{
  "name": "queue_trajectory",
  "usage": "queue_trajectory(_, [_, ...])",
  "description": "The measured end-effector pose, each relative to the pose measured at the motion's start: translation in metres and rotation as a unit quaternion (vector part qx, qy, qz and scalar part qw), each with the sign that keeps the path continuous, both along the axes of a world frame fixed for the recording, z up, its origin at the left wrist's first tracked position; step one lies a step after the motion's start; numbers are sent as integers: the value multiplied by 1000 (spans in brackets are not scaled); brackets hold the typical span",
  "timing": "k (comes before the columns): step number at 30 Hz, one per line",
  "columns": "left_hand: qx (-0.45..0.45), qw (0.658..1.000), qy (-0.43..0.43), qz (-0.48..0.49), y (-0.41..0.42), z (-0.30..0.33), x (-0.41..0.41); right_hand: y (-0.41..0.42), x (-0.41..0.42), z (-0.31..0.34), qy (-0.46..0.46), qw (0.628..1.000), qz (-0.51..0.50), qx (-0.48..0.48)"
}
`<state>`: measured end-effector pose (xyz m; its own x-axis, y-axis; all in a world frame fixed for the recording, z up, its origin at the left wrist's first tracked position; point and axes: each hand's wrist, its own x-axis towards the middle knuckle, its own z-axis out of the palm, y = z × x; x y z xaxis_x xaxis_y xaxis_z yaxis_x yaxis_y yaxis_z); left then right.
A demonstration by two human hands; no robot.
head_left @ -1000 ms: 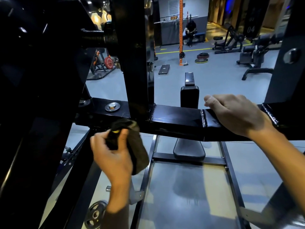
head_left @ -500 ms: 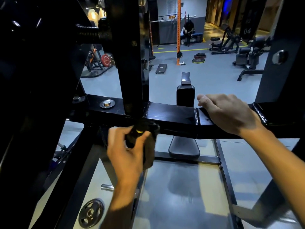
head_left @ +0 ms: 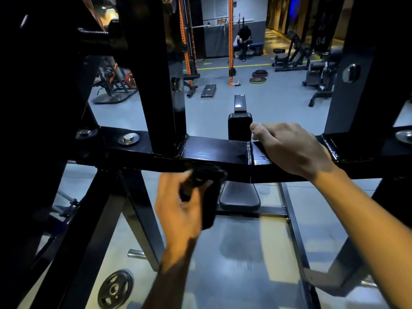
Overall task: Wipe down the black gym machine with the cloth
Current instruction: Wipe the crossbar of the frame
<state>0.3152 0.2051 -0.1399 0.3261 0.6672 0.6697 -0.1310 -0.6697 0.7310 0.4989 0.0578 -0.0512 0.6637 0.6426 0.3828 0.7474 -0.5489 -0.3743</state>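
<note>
One head-worn wide-angle view, looking forward and down from just behind the machine's black crossbar [head_left: 214,152], close enough that both forearms enter from the bottom edge. Frame uprights crowd the left and right edges; beyond, the grey gym floor [head_left: 278,99] recedes. No second view.

- A pale grey floor [head_left: 278,101] stretches to the far wall, crossed by a yellow line [head_left: 245,66] at 12 o'clock.
- Two orange rack posts [head_left: 231,36] stand upright at 12 o'clock.
- A stack of weight plates [head_left: 258,76] lies on the floor at 1 o'clock.
- A seated person [head_left: 244,39] is on a bench by the grey wall [head_left: 214,25].
- Black benches [head_left: 289,56] stand at 2 o'clock.
- A loose plate [head_left: 116,288] lies at 7 o'clock.
</note>
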Motion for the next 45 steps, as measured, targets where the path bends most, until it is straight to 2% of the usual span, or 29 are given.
queue_trajectory(2, [-16, 998, -30, 51, 17, 0, -7, 1, -1, 1, -2, 1000, -1, 6])
queue_trajectory(5, [-22, 997, -46, 61, 11, -7, -4, 4, 2, -2, -1, 1000, -17, 2])
queue_trajectory(9, [26, 998, -2, -63, -39, -13, 21, 4, 4, -1, 15, 1000, -20, 14])
queue_trajectory(11, [70, 993, 36, -84, -53, -10, 27, 2, 2, 0, 22, 1000, -9, 21])
queue_trajectory(13, [69, 991, 49, -104, -46, -8, 23, -1, 1, 0, 25, 999, -7, 26])
queue_trajectory(19, [37, 999, 12, -10, -7, -4, 5, 4, 1, -1, 14, 999, -30, 9])
queue_trajectory(21, [21, 999, 9, -41, -24, -3, 15, 5, 1, 0, 11, 999, -33, 8])
queue_trajectory(26, [132, 978, 86, -138, -50, -15, 34, 2, -2, 2, 23, 999, -24, 10])
queue_trajectory(34, [112, 987, 51, -103, -40, 14, 33, 2, -2, 4, 30, 999, -39, -4])
queue_trajectory(40, [177, 963, 143, -145, -46, -11, 31, 2, -4, 4, 26, 999, -26, 7])
queue_trajectory(45, [189, 972, 103, -100, -27, 12, 19, 0, -4, 5, 23, 1000, -10, 12])
